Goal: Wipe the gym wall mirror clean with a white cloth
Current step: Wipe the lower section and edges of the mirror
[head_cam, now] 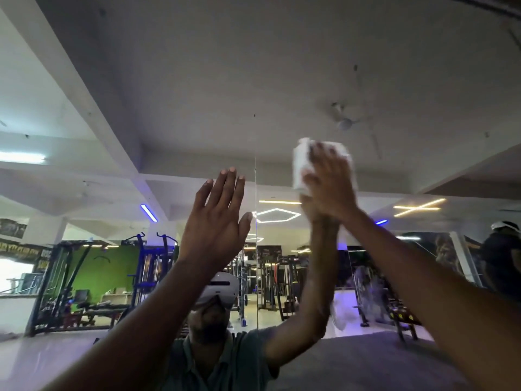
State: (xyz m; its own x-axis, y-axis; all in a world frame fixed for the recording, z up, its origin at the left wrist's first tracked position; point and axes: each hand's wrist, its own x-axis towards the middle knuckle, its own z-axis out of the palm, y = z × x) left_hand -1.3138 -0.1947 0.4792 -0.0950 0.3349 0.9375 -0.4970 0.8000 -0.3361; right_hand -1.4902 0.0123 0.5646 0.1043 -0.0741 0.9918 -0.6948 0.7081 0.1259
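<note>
The wall mirror [282, 131] fills the view and reflects the gym, the ceiling and me. High on the glass at the right, my right hand [329, 182] presses a folded white cloth [300, 167] against the mirror with spread, straight fingers; the hand is blurred by motion. My left hand [217, 221] is raised beside it, left of a vertical seam [256, 249] between mirror panels, palm flat toward the glass with fingers straight and holding nothing.
The reflection shows weight machines [84, 277], a green wall, neon ceiling lights [276, 215] and a ceiling fan [345, 122]. Another person [501, 261] appears at the far right edge. A smeared patch [366, 292] shows on the glass at lower right.
</note>
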